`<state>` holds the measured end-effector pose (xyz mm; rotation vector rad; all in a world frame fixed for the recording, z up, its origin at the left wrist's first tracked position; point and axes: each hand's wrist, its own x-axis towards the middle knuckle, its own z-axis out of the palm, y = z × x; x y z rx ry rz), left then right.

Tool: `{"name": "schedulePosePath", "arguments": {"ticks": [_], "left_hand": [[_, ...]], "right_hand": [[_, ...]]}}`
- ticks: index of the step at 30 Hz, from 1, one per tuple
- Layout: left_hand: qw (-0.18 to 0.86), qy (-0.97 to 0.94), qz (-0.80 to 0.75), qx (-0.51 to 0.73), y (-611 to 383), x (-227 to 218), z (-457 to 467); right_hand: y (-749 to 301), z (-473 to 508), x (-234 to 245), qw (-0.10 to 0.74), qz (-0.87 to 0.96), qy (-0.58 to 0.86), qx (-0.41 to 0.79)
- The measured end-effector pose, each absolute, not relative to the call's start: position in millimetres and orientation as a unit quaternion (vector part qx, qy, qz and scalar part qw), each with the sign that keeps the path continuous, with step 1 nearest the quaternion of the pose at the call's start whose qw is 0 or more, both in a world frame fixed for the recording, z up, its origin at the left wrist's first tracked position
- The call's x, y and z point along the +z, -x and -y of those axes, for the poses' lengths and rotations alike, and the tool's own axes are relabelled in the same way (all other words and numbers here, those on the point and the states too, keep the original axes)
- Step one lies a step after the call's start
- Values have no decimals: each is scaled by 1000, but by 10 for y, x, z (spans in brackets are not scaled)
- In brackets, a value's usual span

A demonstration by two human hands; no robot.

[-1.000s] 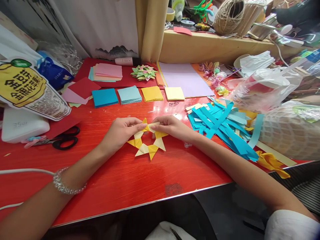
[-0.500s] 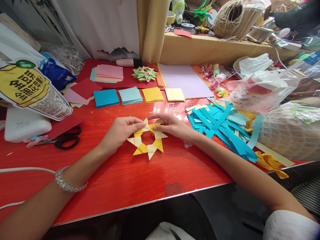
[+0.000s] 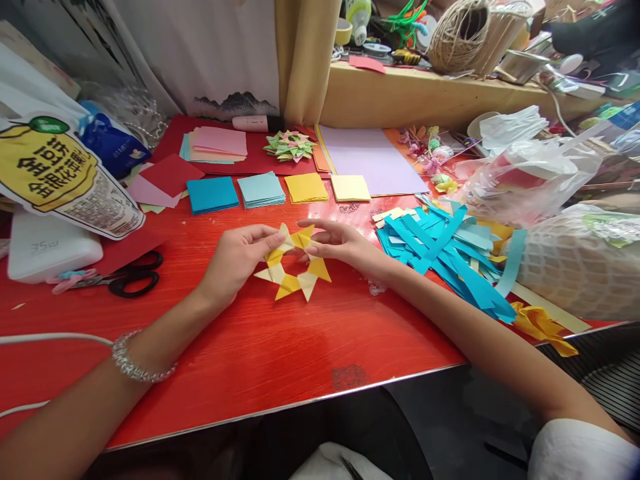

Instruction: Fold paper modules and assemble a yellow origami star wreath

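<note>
A folded paper star ring (image 3: 287, 286) in alternating yellow and cream, with an open middle, is held over the red table. My left hand (image 3: 240, 257) pinches its upper left side between thumb and fingers. On the upper right side, my right hand (image 3: 343, 248) has its thumb and fingers closed on the ring's edge; some fingertips are hidden behind the paper. Beyond the hands lie small stacks of paper in a row: dark blue (image 3: 213, 195), light blue (image 3: 261, 190), yellow (image 3: 306, 188) and cream (image 3: 351, 187).
Blue paper strips (image 3: 440, 247) are heaped at the right, beside a net-wrapped bundle (image 3: 575, 267). Black-handled scissors (image 3: 135, 275) lie at the left near a white box (image 3: 53, 248). A finished green and pink paper star (image 3: 289, 146) sits at the back by a lilac sheet (image 3: 370, 160).
The star ring has turned and tilted up a little, its lower points now higher. Both hands stay on it, the right one shifted slightly at the edge.
</note>
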<state>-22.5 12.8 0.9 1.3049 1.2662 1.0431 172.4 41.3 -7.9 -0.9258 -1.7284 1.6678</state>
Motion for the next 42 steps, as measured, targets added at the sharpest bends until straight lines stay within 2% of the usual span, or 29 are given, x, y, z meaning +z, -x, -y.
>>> {"name": "schedulePosePath", "arguments": {"ticks": [5, 12, 21, 29, 35, 42], "left_hand": [[482, -518, -517, 482, 253, -22, -171], [508, -569, -522, 382, 225, 1, -111], [435, -636, -540, 339, 224, 28, -91], [441, -557, -532, 460, 237, 3, -142], [468, -602, -532, 368, 229, 55, -116], [395, -657, -552, 328, 228, 20, -95]], "right_hand": [[-1733, -454, -130, 277, 625, 373, 627], [-1714, -388, -85, 272, 676, 369, 577], [-1707, -359, -107, 278, 717, 356, 531], [-1684, -386, -95, 313, 623, 371, 614], [-1698, -369, -105, 282, 679, 362, 572], [-1700, -337, -108, 261, 726, 354, 530]]}}
